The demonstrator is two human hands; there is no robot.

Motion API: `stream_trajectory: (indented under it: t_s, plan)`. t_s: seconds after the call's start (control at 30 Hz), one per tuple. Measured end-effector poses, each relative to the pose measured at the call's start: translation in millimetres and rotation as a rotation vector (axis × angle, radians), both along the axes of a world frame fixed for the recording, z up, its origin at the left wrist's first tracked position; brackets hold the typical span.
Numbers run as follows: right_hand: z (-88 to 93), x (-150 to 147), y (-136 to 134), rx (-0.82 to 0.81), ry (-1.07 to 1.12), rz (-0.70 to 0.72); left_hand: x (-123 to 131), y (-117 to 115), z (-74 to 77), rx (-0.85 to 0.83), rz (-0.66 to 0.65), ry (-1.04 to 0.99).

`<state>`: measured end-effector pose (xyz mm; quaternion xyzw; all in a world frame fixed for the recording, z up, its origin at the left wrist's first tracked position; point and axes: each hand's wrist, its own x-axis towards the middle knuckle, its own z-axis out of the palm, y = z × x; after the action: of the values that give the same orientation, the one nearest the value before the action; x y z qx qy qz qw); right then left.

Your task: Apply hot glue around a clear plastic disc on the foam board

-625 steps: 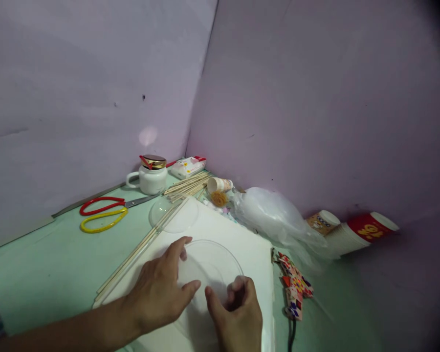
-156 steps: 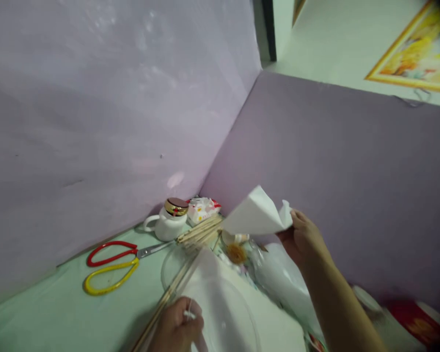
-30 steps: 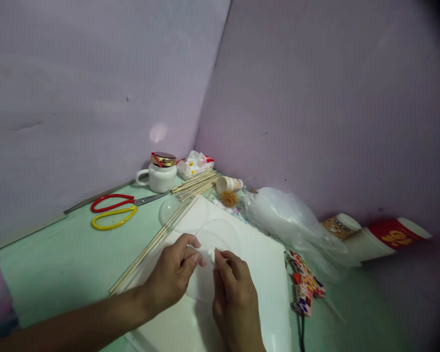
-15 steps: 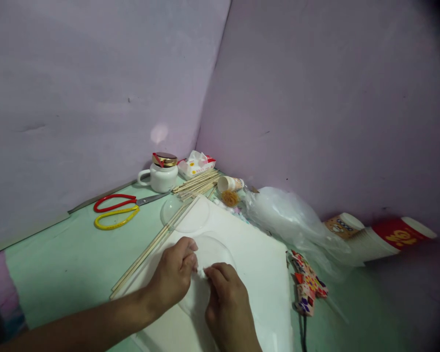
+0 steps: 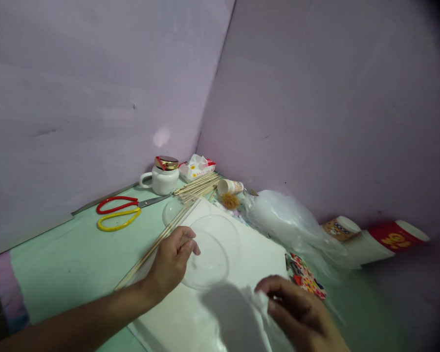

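Over a white board [image 5: 256, 244], my left hand [image 5: 172, 261] is at the left rim of a clear round plastic piece [image 5: 209, 261]. Its fingers are loosely curled, thumb and index a little apart, with nothing visible between them. My right hand [image 5: 297, 310], lower right, pinches a thin white crumpled sheet [image 5: 260, 303] that hangs down toward the bottom edge. Whether that sheet is tissue or plastic I cannot tell. Another clear round outline shows just behind the nearer one. Thin wooden sticks [image 5: 146, 261] lie along the board's left edge.
Scissors [image 5: 146, 202] with red and yellow handles lie at left, near a white lidded mug [image 5: 165, 180]. Behind are a tissue pack [image 5: 198, 168], more sticks [image 5: 196, 188], small paper cups [image 5: 230, 187] and rubber bands [image 5: 229, 200]. At right are a plastic bag [image 5: 289, 212] and larger cups [image 5: 392, 239].
My hands were close together over the clear round piece. My right hand has moved away to the lower right with the white sheet; my left hand has stayed nearly in place.
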<state>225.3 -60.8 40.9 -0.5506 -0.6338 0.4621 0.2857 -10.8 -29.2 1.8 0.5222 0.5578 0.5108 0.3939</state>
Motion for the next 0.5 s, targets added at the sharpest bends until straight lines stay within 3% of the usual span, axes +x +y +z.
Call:
stream_trajectory:
  t_s: [0.1, 0.17, 0.27, 0.37, 0.5]
  plan:
    - [-8.4, -19.1, 13.0, 0.163, -0.022, -0.274, 1.6, -3.8, -3.7, -0.003, -0.028, -0.014]
    - [-21.8, -41.1, 17.2, 0.414, -0.108, -0.324, 2.6, -6.9, -7.6, 0.015, -0.065, 0.004]
    - [-45.0, -71.4, 19.2, 0.707, -0.291, -0.177, 4.7, -10.8, -13.0, 0.055, -0.124, 0.071]
    - [-62.5, -87.6, 18.8, 0.721, -0.363, -0.121, 6.7, -12.1, -16.1, 0.080, -0.121, 0.132]
    - [-67.0, -94.2, 13.9, 0.707, -0.359, -0.076, 7.4, -12.5, -18.3, 0.069, -0.048, 0.189]
